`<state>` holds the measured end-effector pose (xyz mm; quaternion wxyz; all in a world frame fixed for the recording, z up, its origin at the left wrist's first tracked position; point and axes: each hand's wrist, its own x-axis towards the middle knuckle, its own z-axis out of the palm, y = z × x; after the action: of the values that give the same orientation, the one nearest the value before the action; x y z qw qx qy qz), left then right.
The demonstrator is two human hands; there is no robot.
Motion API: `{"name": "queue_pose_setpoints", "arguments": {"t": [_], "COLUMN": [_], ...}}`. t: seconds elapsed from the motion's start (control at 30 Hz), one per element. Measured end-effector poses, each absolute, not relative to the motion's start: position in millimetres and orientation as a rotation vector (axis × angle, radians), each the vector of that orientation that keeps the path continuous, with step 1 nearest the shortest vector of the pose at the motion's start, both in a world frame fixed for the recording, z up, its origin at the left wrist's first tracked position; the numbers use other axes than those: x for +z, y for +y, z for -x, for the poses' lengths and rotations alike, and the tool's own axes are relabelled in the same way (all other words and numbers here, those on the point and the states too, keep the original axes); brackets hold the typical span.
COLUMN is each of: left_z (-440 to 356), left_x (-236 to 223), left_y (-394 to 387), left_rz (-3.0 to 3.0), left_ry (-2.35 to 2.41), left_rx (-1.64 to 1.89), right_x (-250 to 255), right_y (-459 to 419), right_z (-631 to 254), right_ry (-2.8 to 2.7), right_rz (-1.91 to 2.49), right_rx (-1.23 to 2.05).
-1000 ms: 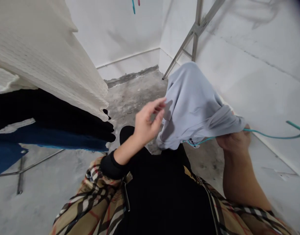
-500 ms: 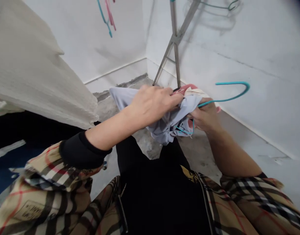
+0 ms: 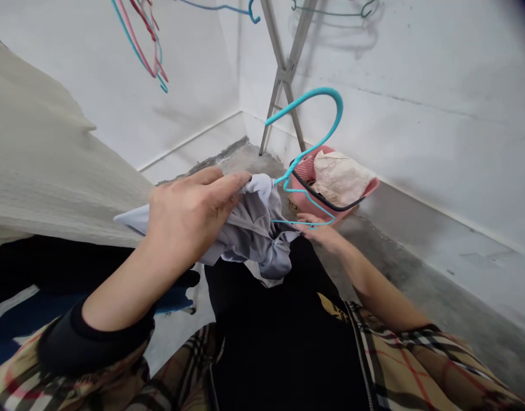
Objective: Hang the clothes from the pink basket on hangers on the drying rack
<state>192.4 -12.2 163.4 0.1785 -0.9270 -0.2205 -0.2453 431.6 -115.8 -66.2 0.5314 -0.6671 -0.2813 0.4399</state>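
By white wall (image 3: 425,74), clutched gray garment (image 3: 254,225) in closed left hand (image 3: 188,211); had partly curled right hand (image 3: 321,233) at turquoise hanger (image 3: 338,111), grip unclear.

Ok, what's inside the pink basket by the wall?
A crumpled pale cloth lies in the pink basket, filling much of its opening. What is under the cloth is covered, so I can't tell whether anything else is in there.

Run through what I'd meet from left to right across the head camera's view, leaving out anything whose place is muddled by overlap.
Cream hanging cloth → left hand → crossed metal legs → pink basket.
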Motion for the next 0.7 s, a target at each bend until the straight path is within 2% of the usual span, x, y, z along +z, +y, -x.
{"name": "queue_pose_setpoints", "arguments": {"t": [0.07, 0.17, 0.53, 0.7], "left_z": [-191.1, -189.4, -149.3, -142.1], "left_x": [163.4, 161.4, 126.7, 101.6], "left_y": [-17.6, -23.9, 9.5, 12.4], "left_rz": [2.622, 2.65, 2.559, 2.606], "left_ry": [-0.632, -0.671, -0.914, -0.969], "left_rx": [-0.708, -0.709, -0.734, -0.697], "right_x": [-75.9, -80.8, -40.5, -18.5], "right_y": [-105.8, -90.4, -101.6, -104.8], "right_z": [-412.3, -395.7, -444.2, -448.1], "right_ry": [-0.555, -0.417, -0.251, -0.231], "right_rz": [1.562, 1.469, 1.05, 1.032], "right_rx": [1.22, 1.29, 1.187, 1.123]}}
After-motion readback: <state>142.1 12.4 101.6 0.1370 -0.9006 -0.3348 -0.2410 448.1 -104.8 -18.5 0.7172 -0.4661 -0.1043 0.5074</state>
